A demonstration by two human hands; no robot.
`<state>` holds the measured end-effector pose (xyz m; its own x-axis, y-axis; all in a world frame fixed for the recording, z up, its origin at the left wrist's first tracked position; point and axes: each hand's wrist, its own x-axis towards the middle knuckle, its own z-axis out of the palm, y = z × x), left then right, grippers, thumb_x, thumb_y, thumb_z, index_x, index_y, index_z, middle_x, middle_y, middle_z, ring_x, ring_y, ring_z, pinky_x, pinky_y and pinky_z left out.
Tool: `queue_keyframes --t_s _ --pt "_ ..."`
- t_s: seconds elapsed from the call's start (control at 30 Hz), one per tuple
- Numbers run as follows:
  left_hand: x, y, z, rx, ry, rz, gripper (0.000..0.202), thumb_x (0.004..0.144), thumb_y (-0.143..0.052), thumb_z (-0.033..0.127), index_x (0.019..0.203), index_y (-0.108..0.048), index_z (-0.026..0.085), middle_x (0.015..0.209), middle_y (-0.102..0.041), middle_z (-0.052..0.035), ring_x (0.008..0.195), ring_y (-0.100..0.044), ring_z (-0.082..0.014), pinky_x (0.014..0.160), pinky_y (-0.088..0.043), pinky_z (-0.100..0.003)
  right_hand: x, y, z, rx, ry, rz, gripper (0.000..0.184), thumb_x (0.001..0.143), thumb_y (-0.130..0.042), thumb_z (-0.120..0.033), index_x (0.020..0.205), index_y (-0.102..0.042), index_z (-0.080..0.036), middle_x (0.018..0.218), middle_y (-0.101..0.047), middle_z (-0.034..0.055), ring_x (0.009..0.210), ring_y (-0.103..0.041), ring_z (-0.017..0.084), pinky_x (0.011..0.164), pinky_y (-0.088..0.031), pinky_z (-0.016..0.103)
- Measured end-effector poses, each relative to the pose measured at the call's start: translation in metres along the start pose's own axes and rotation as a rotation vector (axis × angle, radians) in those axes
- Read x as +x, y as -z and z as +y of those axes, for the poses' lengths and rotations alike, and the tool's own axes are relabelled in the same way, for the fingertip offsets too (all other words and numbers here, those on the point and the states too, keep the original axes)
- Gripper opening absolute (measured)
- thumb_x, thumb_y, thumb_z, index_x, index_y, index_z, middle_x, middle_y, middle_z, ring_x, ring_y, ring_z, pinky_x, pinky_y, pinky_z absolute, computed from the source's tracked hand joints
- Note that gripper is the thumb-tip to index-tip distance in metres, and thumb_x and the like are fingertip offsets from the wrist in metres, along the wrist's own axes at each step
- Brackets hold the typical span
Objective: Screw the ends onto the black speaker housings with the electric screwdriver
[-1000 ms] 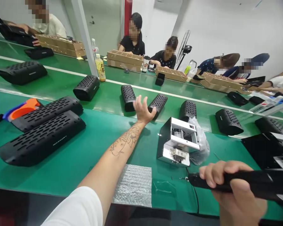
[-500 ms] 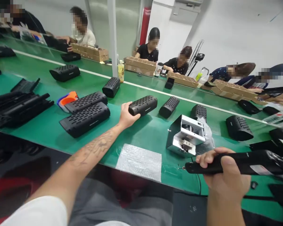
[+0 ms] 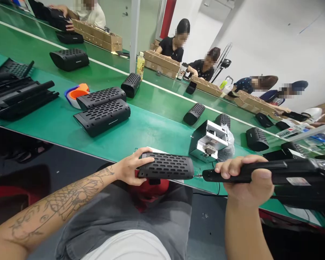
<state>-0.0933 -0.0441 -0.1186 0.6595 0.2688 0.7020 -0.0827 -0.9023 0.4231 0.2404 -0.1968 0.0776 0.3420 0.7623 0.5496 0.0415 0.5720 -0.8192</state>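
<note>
While your left hand (image 3: 130, 168) clamps the black speaker (image 3: 165, 166) and your right hand (image 3: 246, 180) wraps its fingers round the screwdriver (image 3: 262, 172), hold both level, tip square to its end.

Black perforated speaker (image 3: 166, 166), horizontal (mid-air) — black screwdriver (image 3: 289, 170) tip at its end
</note>
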Motion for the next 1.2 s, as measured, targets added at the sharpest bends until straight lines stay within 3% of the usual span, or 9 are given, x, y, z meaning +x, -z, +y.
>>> queue_keyframes --t_s 0.3,0.53,0.73,1.0,1.2 --pt "-0.001 0.003 0.001 -0.008 0.048 -0.014 0.115 0.071 -0.095 0.019 0.175 -0.049 0.036 0.174 -0.048 -0.0236 0.156 -0.064 -0.0513 0.117 -0.067 -0.068 -0.007 -0.018 0.022 -0.050 -0.037 -0.080 0.040 0.092 -0.095 -0.062 0.093 -0.076 -0.027 0.059 -0.066 -0.0047 0.044 -0.061 0.017 0.050 -0.059 0.035" --pt "0.001 0.004 0.002 -0.007 0.038 -0.016 0.111 0.072 -0.094 0.021 0.173 -0.050 0.036 0.172 -0.051 -0.0235 0.159 -0.061 -0.0513 0.117 -0.068 -0.066 -0.004 -0.016 0.029 0.026 -0.135 -0.161 0.030 0.093 -0.096 -0.046 0.089 -0.075 -0.026 0.060 -0.065 -0.0062 0.044 -0.061 0.015 0.051 -0.060 0.032" --pt "0.000 0.002 0.002 -0.012 0.096 -0.012 0.109 0.070 -0.096 0.025 0.170 -0.053 0.037 0.172 -0.052 -0.0209 0.154 -0.066 -0.0500 0.116 -0.069 -0.065 -0.004 -0.016 0.030 0.035 -0.148 -0.229 0.034 0.091 -0.099 -0.046 0.086 -0.071 -0.026 0.057 -0.064 -0.0075 0.041 -0.058 0.014 0.051 -0.059 0.031" --pt "0.000 0.000 0.005 0.001 0.101 -0.017 0.111 0.074 -0.093 0.026 0.172 -0.043 0.038 0.174 -0.047 -0.0227 0.157 -0.063 -0.0521 0.118 -0.067 -0.068 -0.010 -0.012 0.034 0.066 -0.160 -0.288 0.029 0.093 -0.097 -0.044 0.090 -0.074 -0.027 0.061 -0.065 -0.0065 0.045 -0.059 0.014 0.055 -0.060 0.033" --pt "0.001 0.001 0.013 -0.012 0.133 -0.013 0.110 0.075 -0.090 0.021 0.173 -0.042 0.035 0.173 -0.044 -0.0249 0.156 -0.061 -0.0510 0.115 -0.067 -0.068 -0.013 -0.003 0.018 0.055 -0.159 -0.266 0.028 0.095 -0.096 -0.050 0.093 -0.079 -0.028 0.059 -0.064 -0.0062 0.044 -0.059 0.015 0.054 -0.059 0.035"
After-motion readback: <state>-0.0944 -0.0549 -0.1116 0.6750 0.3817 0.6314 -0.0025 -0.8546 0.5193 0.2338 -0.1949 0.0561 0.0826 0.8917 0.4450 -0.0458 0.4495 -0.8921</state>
